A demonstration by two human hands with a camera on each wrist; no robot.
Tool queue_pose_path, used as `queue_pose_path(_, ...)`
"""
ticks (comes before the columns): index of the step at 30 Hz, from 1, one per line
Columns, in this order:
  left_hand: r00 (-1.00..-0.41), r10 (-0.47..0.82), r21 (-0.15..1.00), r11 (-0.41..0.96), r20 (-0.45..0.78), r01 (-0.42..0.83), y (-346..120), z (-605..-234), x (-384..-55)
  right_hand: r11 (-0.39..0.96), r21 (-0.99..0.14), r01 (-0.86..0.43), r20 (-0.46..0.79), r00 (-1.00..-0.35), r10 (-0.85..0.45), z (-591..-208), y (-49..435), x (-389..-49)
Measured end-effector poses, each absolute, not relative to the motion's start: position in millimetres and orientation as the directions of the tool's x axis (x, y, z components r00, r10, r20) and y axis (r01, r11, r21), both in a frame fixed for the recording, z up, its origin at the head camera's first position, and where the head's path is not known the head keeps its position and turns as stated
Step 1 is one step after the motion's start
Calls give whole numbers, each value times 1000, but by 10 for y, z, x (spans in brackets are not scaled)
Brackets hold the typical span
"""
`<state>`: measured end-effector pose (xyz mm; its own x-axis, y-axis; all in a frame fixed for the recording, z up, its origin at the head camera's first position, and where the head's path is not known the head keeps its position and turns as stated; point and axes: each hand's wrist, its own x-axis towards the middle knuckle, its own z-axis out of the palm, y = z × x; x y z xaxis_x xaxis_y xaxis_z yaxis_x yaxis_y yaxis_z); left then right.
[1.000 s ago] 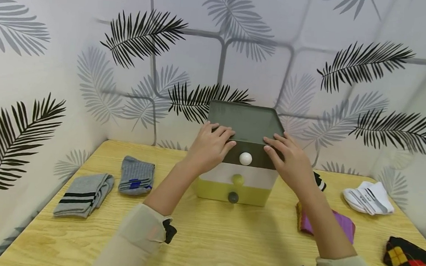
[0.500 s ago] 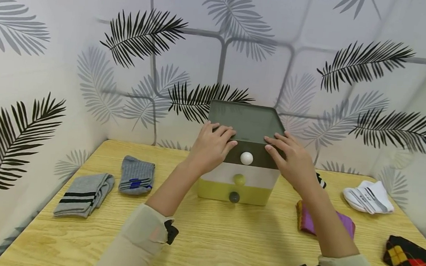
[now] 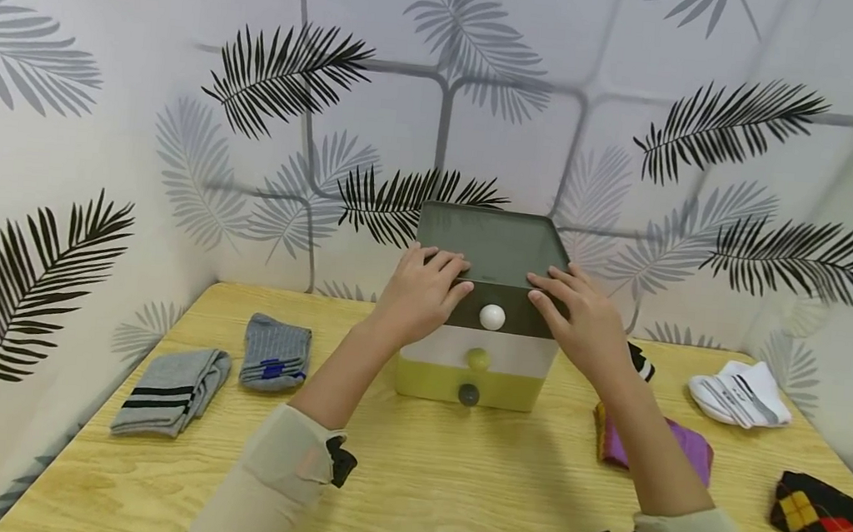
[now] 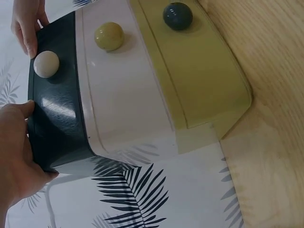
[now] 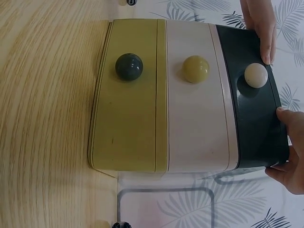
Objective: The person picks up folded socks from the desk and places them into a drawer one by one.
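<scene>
A small three-drawer storage box (image 3: pixel 476 349) stands on the table, dark on top, pale in the middle, yellow-green below. Its drawers sit flush, with a white knob (image 3: pixel 492 317), a yellow-green knob (image 5: pixel 195 69) and a dark grey knob (image 4: pixel 177 16). My left hand (image 3: pixel 420 295) holds its top left corner, fingers over the rim and thumb at the front edge. At the opposite top corner, my right hand (image 3: pixel 580 316) grips in the same way. Both thumbs show along the upper front edge in the wrist views. The shallow tray-like top (image 3: pixel 500 238) holds nothing.
On the wooden table (image 3: pixel 408 498), grey striped socks (image 3: pixel 168 392) and grey ribbed socks (image 3: pixel 275 353) lie left. On the right are purple socks (image 3: pixel 686 449), white socks (image 3: pixel 739 397), argyle socks (image 3: pixel 827 523) and a black-and-white item (image 3: pixel 642 364), partly behind my right arm. Leaf-patterned cloth (image 3: pixel 512 139) hangs behind.
</scene>
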<state>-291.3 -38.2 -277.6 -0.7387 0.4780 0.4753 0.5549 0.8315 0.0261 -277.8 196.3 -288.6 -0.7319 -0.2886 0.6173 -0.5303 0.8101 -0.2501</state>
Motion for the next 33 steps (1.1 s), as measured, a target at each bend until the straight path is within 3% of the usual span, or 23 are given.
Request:
queue_pose_path(5,-780,474,33,847,408,531,-357,-2633,-2950,811,-251,-529,621,-731,-284,-2922,1986,-2769)
queue_pose_path(12,-821,372,64,896,433,440,-411,-2361,-3300,806,-258,-532,635,-723,-274,-2956,1986,-2778)
queue_pose_path(16,-936,283,99,946,210,308,-471,-2345,-3459,799,-261,-541,636,-719,-279,-2979,1949,-2782)
queue_pose_path(20,-968,249,152,958,-27,242,-511,-2356,-3517,792,-281,-542,627,-728,-276,-2987,1923,-2775)
queue_pose_path(26,-962,264,224,944,-65,244,-531,-2339,-3534,789,-300,-536,617,-740,-268,-2935,1901,-2760)
queue_pose_path(30,-962,263,251,939,-80,236,-517,-2323,-3525,716,-339,-610,745,-639,-192,-2933,1843,-2660)
queue_pose_path(33,-960,263,254,939,-95,232,-499,-2319,-3530,543,-448,-710,829,-557,-45,-2948,1760,-2505)
